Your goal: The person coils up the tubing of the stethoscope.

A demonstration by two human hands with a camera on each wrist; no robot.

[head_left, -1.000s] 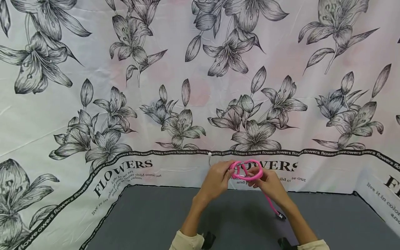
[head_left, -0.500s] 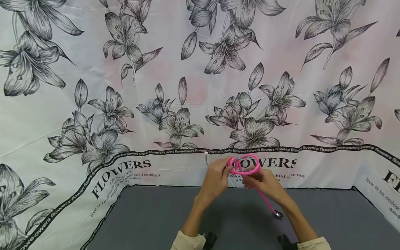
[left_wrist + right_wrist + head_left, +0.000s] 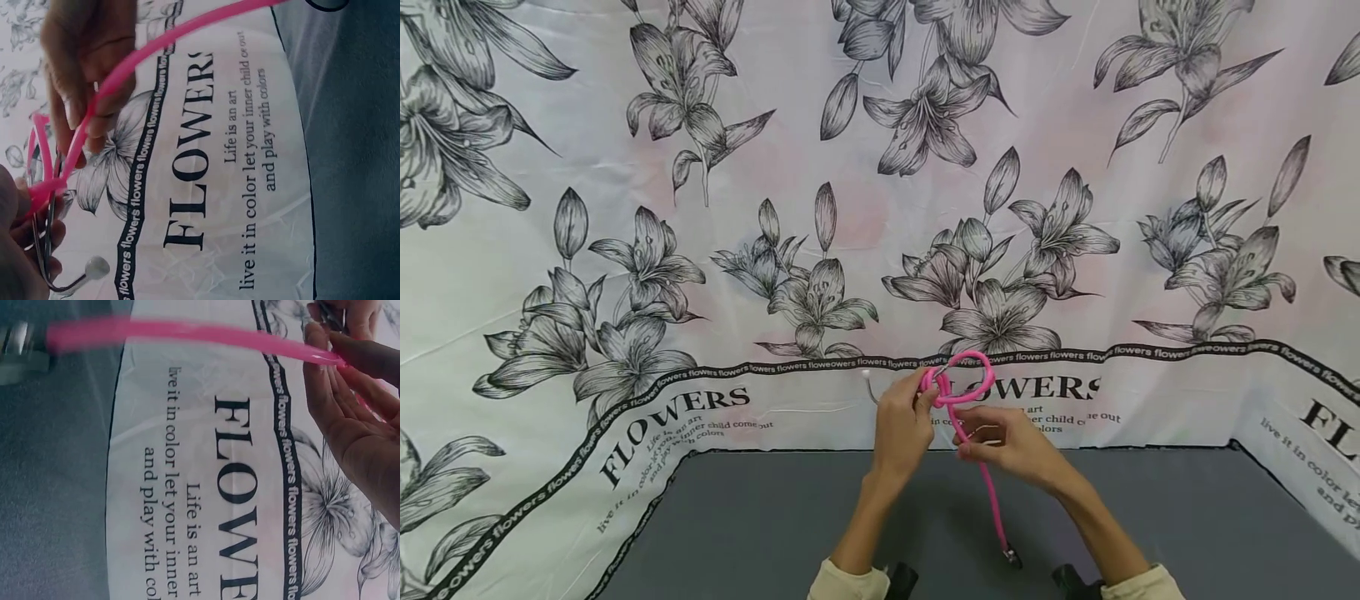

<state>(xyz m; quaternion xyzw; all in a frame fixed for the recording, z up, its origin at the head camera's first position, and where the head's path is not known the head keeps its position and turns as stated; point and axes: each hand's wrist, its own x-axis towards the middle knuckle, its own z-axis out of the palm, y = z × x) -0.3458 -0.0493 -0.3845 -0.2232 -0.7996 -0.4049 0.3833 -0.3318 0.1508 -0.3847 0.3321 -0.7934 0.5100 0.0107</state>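
Observation:
In the head view a pink stethoscope [image 3: 991, 493] is held in the air in front of the person, its tubing looped in coils at the top. My left hand [image 3: 901, 429] grips the gathered coils together with the metal ear tubes [image 3: 47, 244]. A pale ear tip [image 3: 97, 267] pokes out below that hand in the left wrist view. Just to the right, my right hand [image 3: 1018, 446] pinches the tubing between thumb and fingers, below the loop. From there the tube hangs down to the metal chest piece [image 3: 1012, 556], which dangles over the grey surface and is blurred in the right wrist view.
A grey tabletop [image 3: 760, 517] lies below the hands. Behind it hangs a white cloth [image 3: 880, 275] printed with black lilies, lettering and a dark border band, which also runs along both sides. Cream sleeves [image 3: 847, 581] and dark wrist straps show at the bottom edge.
The right hand has shifted from the coil down onto the hanging tube. The coils have moved left and tilted upward with the left hand, and the chest piece has swung left and lower.

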